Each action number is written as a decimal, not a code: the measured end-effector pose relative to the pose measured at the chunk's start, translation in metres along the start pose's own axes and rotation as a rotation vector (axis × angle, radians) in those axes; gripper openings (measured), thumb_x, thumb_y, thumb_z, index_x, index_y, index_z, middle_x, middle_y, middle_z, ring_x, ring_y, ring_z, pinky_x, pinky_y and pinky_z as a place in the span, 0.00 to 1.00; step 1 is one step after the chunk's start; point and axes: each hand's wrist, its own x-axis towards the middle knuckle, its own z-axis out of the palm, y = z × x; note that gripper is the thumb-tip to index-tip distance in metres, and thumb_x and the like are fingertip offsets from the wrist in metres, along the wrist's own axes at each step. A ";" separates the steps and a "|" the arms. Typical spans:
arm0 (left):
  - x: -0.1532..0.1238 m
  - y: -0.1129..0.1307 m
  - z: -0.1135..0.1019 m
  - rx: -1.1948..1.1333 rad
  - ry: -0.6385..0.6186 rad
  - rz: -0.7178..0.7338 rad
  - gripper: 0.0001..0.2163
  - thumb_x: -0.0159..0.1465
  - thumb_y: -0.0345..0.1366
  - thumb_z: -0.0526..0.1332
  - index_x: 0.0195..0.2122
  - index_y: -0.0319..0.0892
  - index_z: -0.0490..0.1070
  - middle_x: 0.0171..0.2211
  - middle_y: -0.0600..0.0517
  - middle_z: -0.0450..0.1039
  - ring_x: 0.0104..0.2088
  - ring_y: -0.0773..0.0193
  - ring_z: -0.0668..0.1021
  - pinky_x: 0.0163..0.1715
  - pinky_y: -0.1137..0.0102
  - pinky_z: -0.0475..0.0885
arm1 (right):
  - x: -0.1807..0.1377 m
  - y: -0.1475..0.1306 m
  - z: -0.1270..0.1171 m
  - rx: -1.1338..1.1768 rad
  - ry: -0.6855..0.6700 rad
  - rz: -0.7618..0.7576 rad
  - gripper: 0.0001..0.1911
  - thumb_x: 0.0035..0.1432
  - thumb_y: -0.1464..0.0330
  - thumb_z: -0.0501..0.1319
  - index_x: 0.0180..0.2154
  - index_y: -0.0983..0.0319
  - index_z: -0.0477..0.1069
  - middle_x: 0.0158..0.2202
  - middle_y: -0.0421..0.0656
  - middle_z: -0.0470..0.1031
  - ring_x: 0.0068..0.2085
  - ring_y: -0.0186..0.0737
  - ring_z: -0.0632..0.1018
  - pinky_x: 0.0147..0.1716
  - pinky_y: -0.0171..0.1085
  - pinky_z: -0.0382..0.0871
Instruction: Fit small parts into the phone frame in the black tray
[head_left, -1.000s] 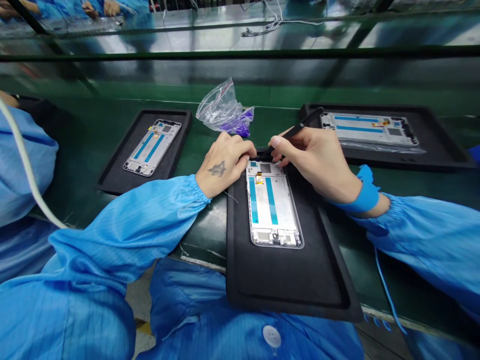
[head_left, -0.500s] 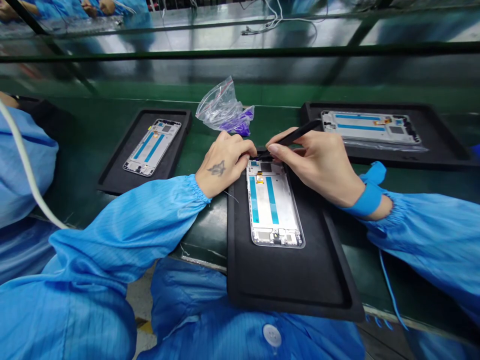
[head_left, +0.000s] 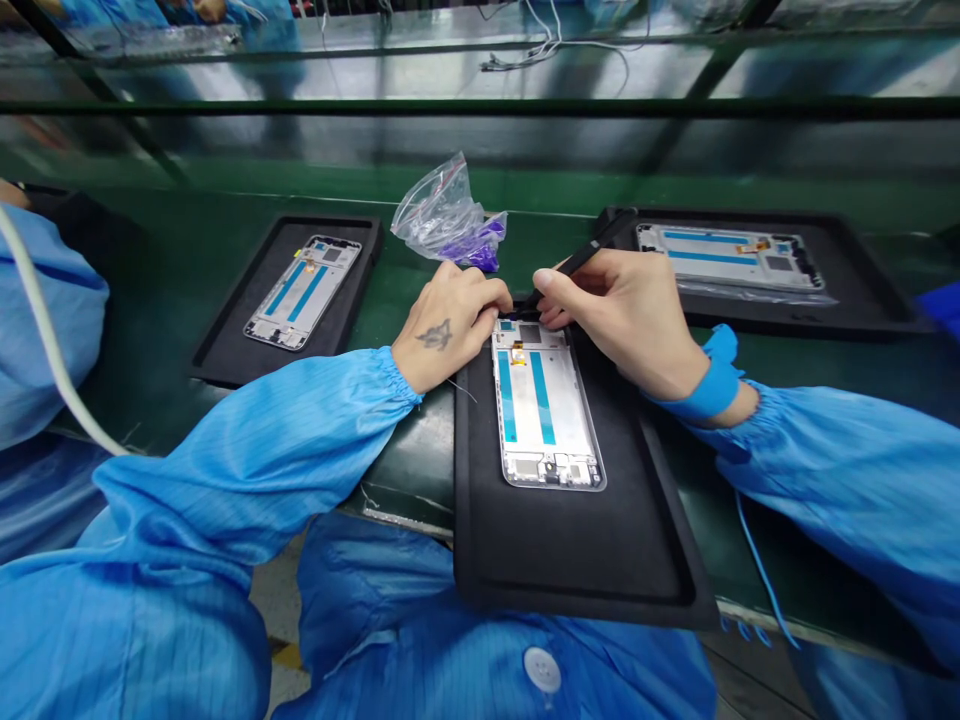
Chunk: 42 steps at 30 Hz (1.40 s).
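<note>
Right hand (head_left: 630,310) pinching tweezers (head_left: 577,262), tip at frame (head_left: 546,408) top edge; frame runs lengthwise toward body; left hand (head_left: 448,325) fingers closed on same corner.

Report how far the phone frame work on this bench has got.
Done: cannot tell; all three frames look alike. In hand: left hand steadies the near phone frame at its top edge; right hand works black tweezers there. Waiting: left frame, right frame in trays.

I see my left hand (head_left: 448,325) curled at the top edge of the phone frame (head_left: 543,403) lying in a black tray (head_left: 585,540). My right hand (head_left: 626,305) pinches black tweezers (head_left: 581,260), tips down at that same edge, on the green worktop (head_left: 187,280).
</note>
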 end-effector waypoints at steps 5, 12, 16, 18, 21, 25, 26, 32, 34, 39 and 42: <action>0.000 0.000 0.001 -0.001 -0.017 -0.014 0.09 0.67 0.26 0.57 0.41 0.43 0.75 0.37 0.51 0.73 0.40 0.54 0.70 0.44 0.60 0.66 | 0.001 0.002 0.000 -0.034 0.012 -0.006 0.25 0.63 0.48 0.68 0.27 0.61 0.74 0.24 0.43 0.76 0.23 0.47 0.79 0.21 0.42 0.74; 0.000 -0.002 0.002 -0.024 0.002 -0.010 0.08 0.67 0.26 0.57 0.40 0.43 0.76 0.37 0.51 0.73 0.39 0.55 0.69 0.42 0.61 0.66 | -0.001 -0.003 0.000 -0.076 -0.001 -0.010 0.25 0.65 0.48 0.67 0.27 0.62 0.74 0.23 0.42 0.76 0.24 0.47 0.79 0.23 0.41 0.73; -0.001 -0.002 0.003 -0.024 0.020 -0.003 0.08 0.67 0.26 0.58 0.40 0.42 0.76 0.36 0.51 0.72 0.39 0.55 0.69 0.41 0.61 0.65 | -0.002 -0.003 0.001 -0.064 -0.019 -0.034 0.21 0.67 0.53 0.67 0.29 0.62 0.74 0.25 0.41 0.76 0.25 0.46 0.79 0.24 0.41 0.73; -0.001 -0.002 0.003 -0.024 0.018 -0.004 0.08 0.67 0.26 0.58 0.40 0.42 0.76 0.36 0.51 0.72 0.39 0.56 0.69 0.42 0.61 0.65 | -0.002 -0.004 0.000 -0.084 -0.031 -0.059 0.20 0.68 0.54 0.65 0.30 0.61 0.75 0.26 0.41 0.76 0.27 0.46 0.79 0.26 0.41 0.72; -0.002 -0.002 0.003 -0.027 0.009 -0.008 0.09 0.67 0.26 0.57 0.40 0.43 0.75 0.37 0.51 0.73 0.40 0.56 0.69 0.43 0.61 0.65 | -0.003 -0.005 -0.002 -0.146 -0.043 -0.103 0.20 0.69 0.53 0.63 0.32 0.61 0.76 0.26 0.41 0.76 0.27 0.45 0.78 0.27 0.40 0.71; -0.001 -0.002 0.002 -0.030 0.015 0.000 0.09 0.67 0.26 0.57 0.40 0.43 0.76 0.37 0.51 0.73 0.40 0.56 0.69 0.43 0.62 0.66 | -0.003 -0.008 -0.007 -0.199 -0.060 -0.189 0.20 0.71 0.52 0.60 0.36 0.61 0.77 0.30 0.41 0.77 0.29 0.44 0.77 0.28 0.39 0.70; -0.001 -0.002 0.002 -0.029 0.022 0.009 0.09 0.67 0.25 0.57 0.40 0.42 0.76 0.36 0.51 0.73 0.39 0.56 0.69 0.43 0.62 0.65 | -0.003 -0.008 -0.008 -0.218 -0.066 -0.225 0.20 0.71 0.52 0.60 0.36 0.60 0.77 0.31 0.41 0.78 0.29 0.44 0.77 0.29 0.39 0.70; -0.002 -0.001 0.000 -0.002 0.018 0.022 0.09 0.67 0.25 0.57 0.40 0.42 0.76 0.36 0.51 0.73 0.40 0.56 0.70 0.43 0.63 0.65 | -0.002 -0.008 -0.010 -0.263 -0.107 -0.349 0.19 0.72 0.52 0.59 0.37 0.60 0.77 0.35 0.43 0.78 0.32 0.45 0.77 0.33 0.40 0.70; -0.002 -0.002 0.000 0.001 0.004 0.013 0.10 0.67 0.26 0.57 0.41 0.43 0.76 0.37 0.51 0.73 0.40 0.56 0.70 0.44 0.62 0.65 | -0.002 -0.008 -0.010 -0.240 -0.127 -0.380 0.19 0.72 0.53 0.60 0.38 0.61 0.77 0.35 0.43 0.78 0.32 0.44 0.77 0.33 0.39 0.70; -0.001 -0.003 0.001 0.015 -0.021 0.009 0.11 0.68 0.27 0.56 0.44 0.44 0.77 0.39 0.50 0.74 0.42 0.55 0.71 0.47 0.61 0.66 | -0.001 -0.007 -0.008 -0.252 -0.174 -0.406 0.16 0.72 0.56 0.61 0.39 0.61 0.76 0.37 0.43 0.78 0.31 0.43 0.77 0.31 0.39 0.67; -0.001 -0.004 0.001 0.034 -0.028 0.007 0.12 0.69 0.28 0.55 0.45 0.44 0.78 0.40 0.49 0.73 0.43 0.54 0.70 0.46 0.60 0.66 | -0.001 -0.006 -0.009 -0.269 -0.174 -0.416 0.15 0.72 0.57 0.60 0.39 0.61 0.76 0.37 0.43 0.77 0.31 0.43 0.76 0.30 0.39 0.66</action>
